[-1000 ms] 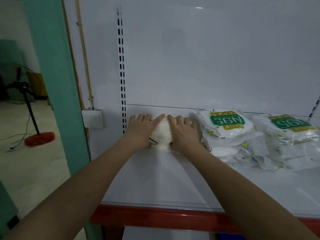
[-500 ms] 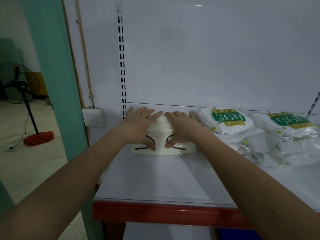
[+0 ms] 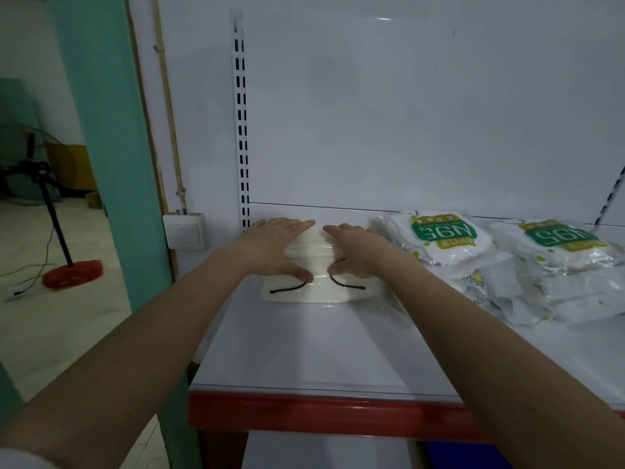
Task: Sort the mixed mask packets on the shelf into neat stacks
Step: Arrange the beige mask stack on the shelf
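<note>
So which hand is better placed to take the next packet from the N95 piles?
The right hand: it rests on the plain stack right beside the nearest N95 pile. The left hand would have to cross over.

Single head cam, wide-angle, worn at head height, facing forward and slightly down onto the shelf (image 3: 304,350). Close range: both forearms run in from the bottom corners, left hand (image 3: 274,248) and right hand (image 3: 355,252) sit near frame centre. Shelf back panel (image 3: 406,113) fills the upper frame beyond the hands. Red shelf edge (image 3: 304,412) is nearer the camera than the hands. Floor and fan (image 3: 40,184) visible far left of left hand. No second view, so no overlap.
</note>
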`<control>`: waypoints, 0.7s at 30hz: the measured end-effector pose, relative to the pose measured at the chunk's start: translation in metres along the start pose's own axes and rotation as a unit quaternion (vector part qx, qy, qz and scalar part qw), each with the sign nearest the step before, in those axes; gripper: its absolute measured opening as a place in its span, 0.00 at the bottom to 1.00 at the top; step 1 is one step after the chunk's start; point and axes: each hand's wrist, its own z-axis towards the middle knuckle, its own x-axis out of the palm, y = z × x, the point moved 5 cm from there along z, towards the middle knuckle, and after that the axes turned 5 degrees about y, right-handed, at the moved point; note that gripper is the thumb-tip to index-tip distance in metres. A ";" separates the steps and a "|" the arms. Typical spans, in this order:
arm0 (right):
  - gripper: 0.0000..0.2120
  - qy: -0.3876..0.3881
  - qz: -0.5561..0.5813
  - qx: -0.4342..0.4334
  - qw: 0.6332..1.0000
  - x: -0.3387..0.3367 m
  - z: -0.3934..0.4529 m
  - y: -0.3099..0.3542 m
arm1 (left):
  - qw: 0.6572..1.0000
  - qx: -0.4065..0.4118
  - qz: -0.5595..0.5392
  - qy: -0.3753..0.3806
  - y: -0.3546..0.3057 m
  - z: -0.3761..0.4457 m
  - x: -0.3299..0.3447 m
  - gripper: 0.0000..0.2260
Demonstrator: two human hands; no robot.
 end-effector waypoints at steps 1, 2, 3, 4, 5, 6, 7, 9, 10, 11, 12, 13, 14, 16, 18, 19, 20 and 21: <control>0.39 0.004 0.005 -0.002 1.000 -0.001 0.000 0.000 | 1.000 0.006 0.000 -0.011 0.000 0.001 -0.002 0.50; 0.38 0.007 0.008 -0.003 1.000 -0.002 -0.001 0.000 | 1.000 0.015 0.004 -0.023 0.000 0.000 -0.003 0.49; 0.37 0.010 0.010 -0.001 1.000 -0.002 -0.002 0.000 | 0.999 0.027 0.011 -0.037 -0.002 -0.001 -0.003 0.48; 0.36 0.016 0.012 -0.001 1.000 -0.001 -0.002 0.000 | 0.998 0.042 0.014 -0.054 -0.004 -0.003 -0.004 0.47; 0.34 0.025 0.013 -0.001 1.000 0.001 -0.003 0.000 | 0.996 0.059 0.013 -0.070 -0.006 -0.006 -0.003 0.46; 0.32 0.035 0.013 -0.004 0.999 0.003 -0.003 0.000 | 0.994 0.072 0.012 -0.082 -0.008 -0.010 -0.003 0.45; 0.32 0.042 0.013 -0.006 0.999 0.006 -0.003 0.000 | 0.993 0.081 0.020 -0.085 -0.010 -0.013 -0.001 0.45; 0.34 0.042 0.011 -0.008 0.999 0.010 -0.005 0.000 | 0.988 0.100 0.066 -0.093 -0.013 -0.018 0.006 0.46; 0.34 0.032 0.008 -0.010 0.999 0.011 -0.006 0.001 | 0.982 0.112 0.106 -0.113 -0.014 -0.019 0.010 0.47; 0.33 0.018 0.012 -0.011 1.000 0.011 -0.006 0.001 | 0.972 0.116 0.150 -0.138 -0.014 -0.019 0.013 0.47; 0.33 0.002 0.022 -0.008 1.000 0.010 -0.005 0.001 | 0.966 0.108 0.180 -0.149 -0.014 -0.019 0.014 0.46; 0.33 -0.013 0.033 -0.004 0.999 0.008 -0.005 0.001 | 0.964 0.101 0.187 -0.157 -0.014 -0.018 0.015 0.44; 0.33 -0.027 0.040 -0.001 0.999 0.007 -0.004 0.001 | 0.969 0.088 0.179 -0.147 -0.013 -0.017 0.014 0.42; 0.30 -0.033 0.044 0.001 0.999 0.007 -0.003 0.001 | 0.980 0.059 0.159 -0.104 -0.008 -0.015 0.012 0.44; 0.28 -0.016 0.040 0.000 0.999 0.007 -0.001 0.002 | 0.986 0.025 0.159 -0.047 -0.003 -0.014 0.018 0.49; 0.28 -0.009 0.039 -0.001 0.999 0.005 -0.001 0.002 | 0.986 0.019 0.159 -0.043 -0.003 -0.013 0.019 0.49; 0.29 -0.009 0.043 -0.004 0.999 0.003 -0.002 0.002 | 0.986 0.019 0.156 -0.050 -0.005 -0.013 0.018 0.48; 0.30 -0.017 0.049 -0.007 0.999 -0.002 -0.002 0.002 | 0.986 0.022 0.155 -0.058 -0.007 -0.013 0.017 0.47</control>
